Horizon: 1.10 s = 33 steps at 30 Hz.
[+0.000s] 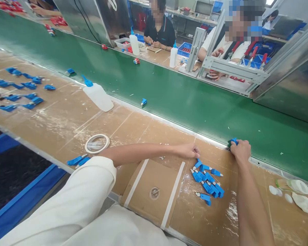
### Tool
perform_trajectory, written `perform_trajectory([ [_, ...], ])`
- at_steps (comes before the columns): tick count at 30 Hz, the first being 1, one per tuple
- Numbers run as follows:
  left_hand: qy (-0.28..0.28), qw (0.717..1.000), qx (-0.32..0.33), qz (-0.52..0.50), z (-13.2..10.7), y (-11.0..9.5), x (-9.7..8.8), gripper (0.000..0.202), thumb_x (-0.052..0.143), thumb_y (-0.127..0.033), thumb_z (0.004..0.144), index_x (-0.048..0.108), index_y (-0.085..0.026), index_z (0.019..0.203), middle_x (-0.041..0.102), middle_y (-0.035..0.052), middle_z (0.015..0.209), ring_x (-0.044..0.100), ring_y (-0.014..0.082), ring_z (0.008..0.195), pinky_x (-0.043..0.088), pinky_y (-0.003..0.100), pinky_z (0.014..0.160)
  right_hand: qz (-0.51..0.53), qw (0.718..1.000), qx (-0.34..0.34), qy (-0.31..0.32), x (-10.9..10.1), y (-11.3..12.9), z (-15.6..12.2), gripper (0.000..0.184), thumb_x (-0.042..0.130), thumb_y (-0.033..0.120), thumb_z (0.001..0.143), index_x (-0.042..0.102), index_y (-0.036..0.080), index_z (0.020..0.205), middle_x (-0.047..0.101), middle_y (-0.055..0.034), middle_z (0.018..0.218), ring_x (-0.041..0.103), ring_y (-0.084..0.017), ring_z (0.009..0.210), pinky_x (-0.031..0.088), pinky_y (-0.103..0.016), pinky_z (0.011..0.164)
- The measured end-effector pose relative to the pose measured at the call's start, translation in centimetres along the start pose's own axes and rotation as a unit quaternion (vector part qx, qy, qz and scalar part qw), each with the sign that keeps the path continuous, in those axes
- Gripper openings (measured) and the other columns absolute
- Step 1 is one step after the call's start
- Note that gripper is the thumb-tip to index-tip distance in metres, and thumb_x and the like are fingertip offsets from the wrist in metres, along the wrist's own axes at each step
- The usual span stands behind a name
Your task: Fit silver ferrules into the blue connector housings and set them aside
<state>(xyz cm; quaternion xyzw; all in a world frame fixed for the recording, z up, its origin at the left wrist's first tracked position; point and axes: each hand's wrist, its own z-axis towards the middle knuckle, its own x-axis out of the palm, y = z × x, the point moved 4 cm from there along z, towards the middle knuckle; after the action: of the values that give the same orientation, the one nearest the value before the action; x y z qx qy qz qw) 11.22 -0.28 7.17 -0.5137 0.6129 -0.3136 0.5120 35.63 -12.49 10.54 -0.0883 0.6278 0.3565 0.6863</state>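
My right hand (241,150) is at the near edge of the green conveyor belt, its fingers closed on a small blue plastic piece (234,140). My left hand (189,150) is over the brown work surface with its fingers curled together. Just below those fingertips is the top of another blue plastic piece (197,163); whether they grip it is hidden. Several more blue pieces with whitish tips lie in a loose pile (208,181) between my hands. Left of the pile, a cardboard sheet (146,191) with two white tape strips carries a small clear round dish (154,193).
The green belt (177,97) runs across, carrying a blue piece (143,102). A white squeeze bottle (99,96) and a tape roll (97,143) are at left, with more blue pieces (30,85) beyond. White finger cots (299,191) lie right. Two people work across the belt.
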Motion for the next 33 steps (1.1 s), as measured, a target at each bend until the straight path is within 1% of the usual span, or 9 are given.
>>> perform_trajectory([
  [4,-0.05,0.998,-0.005,-0.044,-2.0,0.1,-2.9,0.023,0.061,-0.025,0.088,0.072,-0.011,0.102,0.072,0.0067,0.095,0.062,0.0143,0.083,0.046,0.025,0.076,0.063,0.998,-0.006,0.001,-1.1,2.3,-2.6,0.039,0.052,0.041,0.087,0.074,0.011,0.1,0.067,-0.0191,0.096,0.062,-0.032,0.091,0.048,-0.048,0.084],
  [7,-0.058,0.987,0.013,-0.147,-4.8,-0.3,-4.1,0.025,0.063,-0.033,0.09,0.071,-0.011,0.098,0.071,0.0076,0.091,0.063,0.0139,0.082,0.048,0.028,0.081,0.147,0.985,-0.081,0.052,-2.5,6.4,-7.7,0.03,0.063,0.044,0.083,0.076,0.022,0.097,0.072,-0.0078,0.095,0.066,-0.024,0.082,0.053,-0.037,0.076],
  [10,-0.006,0.937,0.019,-0.348,-8.3,-0.7,-3.5,0.042,0.071,-0.052,0.085,0.071,-0.013,0.099,0.071,0.0097,0.093,0.065,0.0149,0.084,0.05,0.032,0.085,0.301,0.92,-0.213,0.135,-4.3,11.6,-14.3,0.022,0.072,0.042,0.084,0.079,0.027,0.097,0.074,-0.0041,0.088,0.067,-0.021,0.077,0.055,-0.034,0.068],
  [12,0.033,0.902,0.004,-0.431,-10.6,-0.9,-2.3,0.05,0.076,-0.059,0.078,0.072,-0.014,0.1,0.072,0.0086,0.094,0.066,0.0146,0.084,0.051,0.031,0.084,0.355,0.886,-0.253,0.158,-5.3,14.2,-17.6,0.016,0.073,0.035,0.086,0.079,0.029,0.099,0.075,-0.0033,0.085,0.066,-0.019,0.071,0.054,-0.032,0.063],
  [14,0.057,0.884,-0.002,-0.463,-12.8,-1.0,-1.2,0.051,0.079,-0.06,0.074,0.073,-0.015,0.097,0.071,0.0062,0.089,0.065,0.0131,0.081,0.05,0.028,0.079,0.395,0.862,-0.28,0.153,-5.8,15.9,-19.7,0.016,0.073,0.028,0.086,0.08,0.03,0.101,0.076,-0.0033,0.085,0.068,-0.019,0.071,0.055,-0.033,0.064],
  [21,0.108,0.864,-0.008,-0.491,-17.6,-0.8,0.3,0.045,0.082,-0.053,0.074,0.072,-0.013,0.092,0.074,0.0085,0.086,0.068,0.0141,0.075,0.052,0.026,0.072,0.437,0.829,-0.326,0.124,-5.3,17.2,-22.4,0.027,0.075,0.016,0.083,0.079,0.032,0.105,0.077,-0.0044,0.085,0.07,-0.023,0.077,0.055,-0.038,0.069],
  [27,0.193,0.854,-0.055,-0.479,-19.7,0.5,1.0,0.04,0.091,-0.044,0.062,0.072,-0.016,0.084,0.075,0.0053,0.082,0.07,0.0147,0.074,0.055,0.026,0.071,0.479,0.8,-0.317,0.174,-5.1,18.1,-25.7,0.025,0.073,0.016,0.086,0.078,0.031,0.106,0.076,-0.0055,0.09,0.07,-0.024,0.084,0.057,-0.038,0.073],
  [30,0.191,0.847,-0.059,-0.493,-20.8,1.8,1.9,0.039,0.096,-0.035,0.057,0.072,-0.017,0.083,0.074,0.0011,0.079,0.069,0.0115,0.072,0.055,0.021,0.07,0.486,0.797,-0.296,0.202,-4.9,18.3,-27.5,0.026,0.075,0.02,0.085,0.077,0.029,0.11,0.074,-0.0066,0.093,0.068,-0.023,0.085,0.058,-0.037,0.072],
  [33,0.158,0.821,-0.045,-0.546,-22.0,3.3,2.8,0.045,0.097,-0.028,0.055,0.075,-0.015,0.092,0.075,0.0013,0.086,0.07,0.0096,0.077,0.054,0.018,0.073,0.502,0.813,-0.233,0.182,-4.8,18.0,-28.9,0.043,0.081,0.022,0.08,0.072,0.029,0.121,0.071,-0.0071,0.104,0.067,-0.02,0.082,0.059,-0.034,0.068],
])
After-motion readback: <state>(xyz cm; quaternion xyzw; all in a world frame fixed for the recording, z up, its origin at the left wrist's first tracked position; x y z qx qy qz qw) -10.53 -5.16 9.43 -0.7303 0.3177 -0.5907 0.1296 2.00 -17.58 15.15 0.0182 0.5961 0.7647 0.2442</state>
